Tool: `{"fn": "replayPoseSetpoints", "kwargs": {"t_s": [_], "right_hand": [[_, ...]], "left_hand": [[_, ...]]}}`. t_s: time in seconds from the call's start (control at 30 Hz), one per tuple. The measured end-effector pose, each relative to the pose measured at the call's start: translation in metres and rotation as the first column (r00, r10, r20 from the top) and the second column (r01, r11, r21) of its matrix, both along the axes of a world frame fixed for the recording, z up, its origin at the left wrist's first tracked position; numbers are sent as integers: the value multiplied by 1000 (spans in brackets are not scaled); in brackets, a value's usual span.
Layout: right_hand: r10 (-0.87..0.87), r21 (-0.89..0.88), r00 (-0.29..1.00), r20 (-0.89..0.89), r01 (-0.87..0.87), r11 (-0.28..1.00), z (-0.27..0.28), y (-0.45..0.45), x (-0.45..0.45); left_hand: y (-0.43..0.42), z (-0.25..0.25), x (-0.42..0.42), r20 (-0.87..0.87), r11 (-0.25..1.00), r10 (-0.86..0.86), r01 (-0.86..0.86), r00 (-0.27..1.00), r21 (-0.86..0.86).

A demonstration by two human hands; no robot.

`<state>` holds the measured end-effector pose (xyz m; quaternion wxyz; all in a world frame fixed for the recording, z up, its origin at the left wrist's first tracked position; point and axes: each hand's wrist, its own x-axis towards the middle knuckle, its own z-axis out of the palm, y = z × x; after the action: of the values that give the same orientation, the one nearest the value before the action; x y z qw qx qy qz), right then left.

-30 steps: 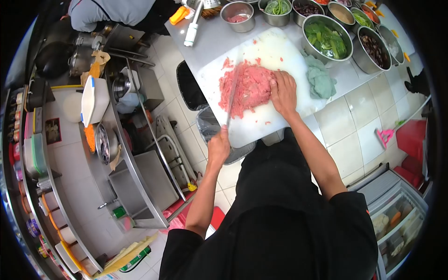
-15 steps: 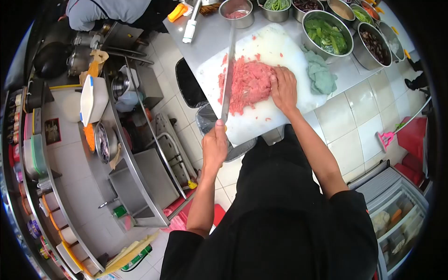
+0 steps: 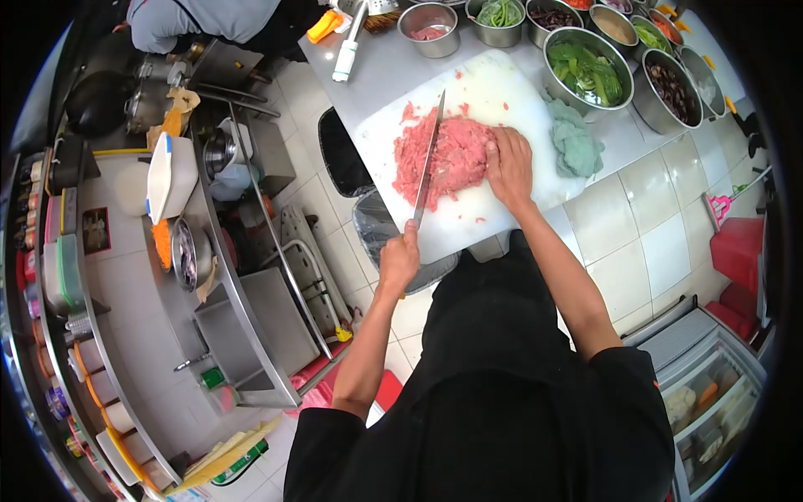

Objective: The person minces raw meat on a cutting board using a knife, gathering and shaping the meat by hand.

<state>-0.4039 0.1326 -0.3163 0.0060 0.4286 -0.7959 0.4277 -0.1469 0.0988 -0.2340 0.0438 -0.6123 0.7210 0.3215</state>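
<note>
My left hand (image 3: pixel 399 259) is closed round the handle of a long kitchen knife (image 3: pixel 432 151). Its blade lies across a mound of raw chopped meat (image 3: pixel 460 151), tip pointing away from me. On the right edge of that mound, my right hand (image 3: pixel 511 167) steadies the meat, fingers together and thumb against its side. Loose pink scraps lie around the mound on a white cutting board (image 3: pixel 477 222). A crumpled green cloth (image 3: pixel 577 149) sits at the board's right edge.
Metal pots of greens (image 3: pixel 585 71), dark pieces (image 3: pixel 669 88) and pink meat (image 3: pixel 429 32) stand along the steel table's far side. A white-handled tool (image 3: pixel 346 60) lies far left. Below are lined bins (image 3: pixel 343 155). A person in grey (image 3: pixel 196 21) works at upper left.
The knife has shifted right, from the meat's left side to nearer its middle, and its tip is lower. My left hand moved with it. My right hand stays on the meat.
</note>
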Motion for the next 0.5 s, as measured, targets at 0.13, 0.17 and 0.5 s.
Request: {"fn": "replayPoseSetpoints", "kwargs": {"t_s": [0.13, 0.17, 0.5], "right_hand": [[-20, -28, 999, -48, 18, 999, 7, 5, -2], [-30, -6, 999, -33, 30, 1000, 7, 4, -1], [-22, -2, 1000, -17, 22, 1000, 4, 2, -2]], "left_hand": [[1, 77, -14, -144, 998, 62, -59, 988, 24], [7, 77, -12, -253, 994, 85, -101, 964, -50], [14, 80, -22, -297, 991, 132, -136, 946, 7]]}}
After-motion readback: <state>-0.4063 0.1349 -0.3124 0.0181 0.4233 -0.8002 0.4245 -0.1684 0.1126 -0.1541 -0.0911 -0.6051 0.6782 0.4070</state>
